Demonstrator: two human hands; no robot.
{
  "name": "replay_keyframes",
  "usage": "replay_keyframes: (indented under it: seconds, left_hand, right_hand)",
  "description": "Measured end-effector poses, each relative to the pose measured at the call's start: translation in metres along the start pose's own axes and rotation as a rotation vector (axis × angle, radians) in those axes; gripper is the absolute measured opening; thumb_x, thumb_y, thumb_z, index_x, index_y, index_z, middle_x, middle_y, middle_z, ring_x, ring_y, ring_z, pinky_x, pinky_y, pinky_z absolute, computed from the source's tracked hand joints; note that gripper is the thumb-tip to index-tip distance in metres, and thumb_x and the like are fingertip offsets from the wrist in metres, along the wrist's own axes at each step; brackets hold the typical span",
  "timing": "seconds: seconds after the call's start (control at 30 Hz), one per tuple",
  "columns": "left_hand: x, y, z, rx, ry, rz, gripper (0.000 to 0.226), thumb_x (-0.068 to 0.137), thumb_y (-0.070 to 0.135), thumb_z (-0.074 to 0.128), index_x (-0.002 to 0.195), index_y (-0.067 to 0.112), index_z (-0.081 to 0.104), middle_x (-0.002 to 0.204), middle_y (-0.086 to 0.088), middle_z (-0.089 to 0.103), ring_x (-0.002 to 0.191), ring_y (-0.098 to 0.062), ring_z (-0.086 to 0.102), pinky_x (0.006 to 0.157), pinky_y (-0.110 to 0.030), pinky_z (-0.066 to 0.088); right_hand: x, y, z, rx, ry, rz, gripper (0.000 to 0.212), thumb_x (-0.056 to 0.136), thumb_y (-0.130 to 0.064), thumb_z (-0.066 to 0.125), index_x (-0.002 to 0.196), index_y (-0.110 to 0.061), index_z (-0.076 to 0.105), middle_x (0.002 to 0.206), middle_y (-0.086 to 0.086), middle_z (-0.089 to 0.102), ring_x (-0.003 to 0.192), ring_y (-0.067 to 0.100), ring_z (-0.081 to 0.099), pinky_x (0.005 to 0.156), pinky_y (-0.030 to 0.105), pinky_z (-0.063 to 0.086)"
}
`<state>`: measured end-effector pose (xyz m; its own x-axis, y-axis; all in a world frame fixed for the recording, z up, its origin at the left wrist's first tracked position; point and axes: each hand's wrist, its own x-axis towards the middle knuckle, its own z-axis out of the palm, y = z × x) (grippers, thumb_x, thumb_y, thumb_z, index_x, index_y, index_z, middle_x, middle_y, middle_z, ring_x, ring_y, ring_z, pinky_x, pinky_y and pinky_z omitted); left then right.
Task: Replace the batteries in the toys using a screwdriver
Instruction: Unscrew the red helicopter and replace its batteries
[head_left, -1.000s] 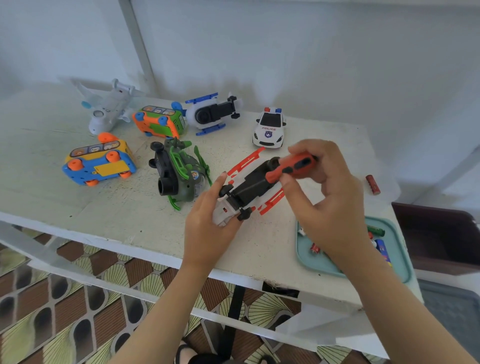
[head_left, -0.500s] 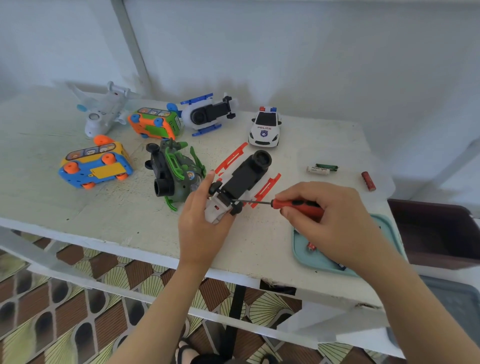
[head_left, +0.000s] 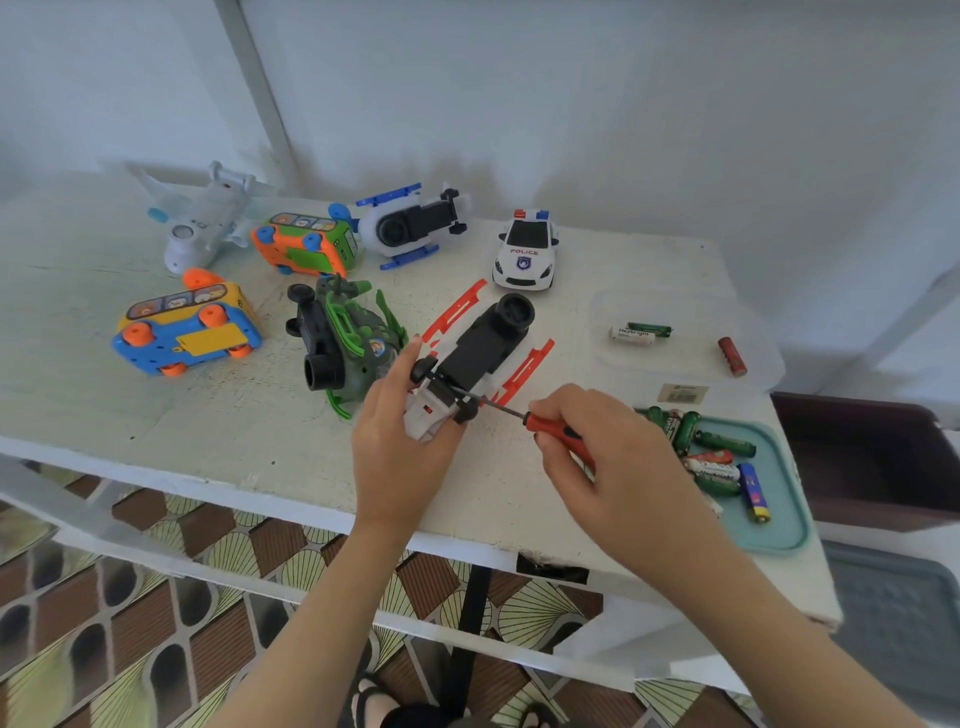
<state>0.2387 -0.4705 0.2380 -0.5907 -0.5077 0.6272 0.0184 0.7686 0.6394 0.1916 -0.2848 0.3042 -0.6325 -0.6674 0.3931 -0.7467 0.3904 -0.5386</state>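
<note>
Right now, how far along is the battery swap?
Done: nothing is provably finished; no toy shows an open compartment. In hand: the left hand grips the upturned red helicopter, while the right hand holds the screwdriver with its tip at the toy's underside. Left: batteries wait in the tray, and six other toys, the police car among them, wait nearby.

Shows a white, scuffed worktop (head_left: 218, 415) set against a pale wall (head_left: 623, 104), with a white post (head_left: 254, 88) rising behind the far left part. Carries a teal tray (head_left: 789, 540) at the near right corner, a clear plastic lid (head_left: 685, 364) farther back, and a small tan card (head_left: 682, 393) between them. Has a dark brown box (head_left: 872, 467) just beside the right edge and, below, patterned brown-and-cream floor tiles (head_left: 156, 623).
</note>
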Motion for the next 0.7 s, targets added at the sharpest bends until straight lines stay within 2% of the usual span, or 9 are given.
replay_keyframes:
  seconds: [0.1,0.23,0.27,0.33,0.4,0.53,0.63,0.7]
  left_hand:
    - [0.000,-0.001,0.000,0.013,0.019,-0.005,0.075,0.074,0.026,0.080,0.137,0.000,0.048,0.107,-0.011,0.065,0.098,0.006,0.045,0.087,0.003,0.034]
    - [0.000,-0.005,0.002,0.020,0.026,-0.017,0.072,0.074,0.022,0.082,0.134,-0.002,0.051,0.104,-0.007,0.064,0.096,0.005,0.045,0.086,0.002,0.034]
    - [0.000,-0.006,0.002,0.019,0.029,-0.019,0.065,0.075,0.025,0.081,0.129,-0.002,0.056,0.101,-0.005,0.063,0.093,0.004,0.045,0.084,0.002,0.035]
    - [0.000,-0.008,0.003,0.033,0.036,-0.014,0.044,0.076,0.030,0.076,0.104,-0.002,0.066,0.091,-0.007,0.063,0.084,0.003,0.044,0.076,0.002,0.035]
    - [0.000,-0.010,0.004,0.050,0.030,-0.027,0.032,0.075,0.026,0.076,0.085,-0.002,0.066,0.085,-0.011,0.062,0.078,0.002,0.041,0.070,0.001,0.035]
    - [-0.001,-0.010,0.005,0.059,0.020,-0.026,0.035,0.076,0.032,0.073,0.085,-0.001,0.068,0.087,-0.010,0.061,0.077,0.000,0.043,0.068,0.000,0.036]
    - [-0.001,-0.009,0.004,0.070,0.016,-0.020,0.030,0.072,0.023,0.077,0.085,-0.002,0.068,0.087,-0.012,0.062,0.076,-0.002,0.044,0.069,0.001,0.036]
    - [-0.002,-0.008,0.004,0.062,0.010,-0.015,0.031,0.073,0.026,0.076,0.087,-0.001,0.068,0.088,-0.011,0.061,0.077,0.000,0.043,0.069,-0.001,0.036]
  right_hand:
    - [-0.007,-0.003,0.009,0.014,0.074,-0.030,0.012,0.094,-0.025,0.043,0.101,-0.020,0.052,0.082,-0.004,0.057,0.069,0.011,0.053,0.065,0.029,0.042]
    - [-0.008,-0.007,0.009,0.069,0.177,-0.030,0.008,0.095,-0.020,0.046,0.103,-0.020,0.049,0.086,-0.005,0.055,0.073,0.009,0.051,0.066,0.026,0.043]
    - [-0.007,-0.007,0.008,0.075,0.192,-0.022,0.009,0.095,-0.019,0.049,0.103,-0.019,0.051,0.086,-0.006,0.055,0.074,0.008,0.051,0.066,0.025,0.043]
    - [-0.004,-0.006,0.005,0.076,0.213,-0.008,0.009,0.094,-0.018,0.050,0.103,-0.017,0.053,0.086,-0.006,0.056,0.074,0.008,0.052,0.065,0.025,0.044]
    - [-0.002,-0.004,0.002,0.081,0.238,0.001,0.009,0.094,-0.016,0.052,0.102,-0.016,0.055,0.084,-0.006,0.057,0.073,0.008,0.053,0.065,0.022,0.044]
    - [0.005,0.003,-0.006,0.087,0.313,0.041,0.009,0.091,-0.012,0.054,0.100,-0.013,0.056,0.081,-0.003,0.059,0.072,0.008,0.051,0.065,0.018,0.043]
    - [0.013,0.012,-0.009,0.089,0.362,0.072,0.007,0.091,-0.009,0.054,0.097,-0.011,0.056,0.081,0.000,0.061,0.072,0.008,0.051,0.064,0.014,0.041]
    - [0.015,0.015,-0.011,0.132,0.402,0.099,0.007,0.092,-0.009,0.055,0.099,-0.011,0.056,0.083,0.002,0.062,0.071,0.009,0.053,0.062,0.014,0.043]
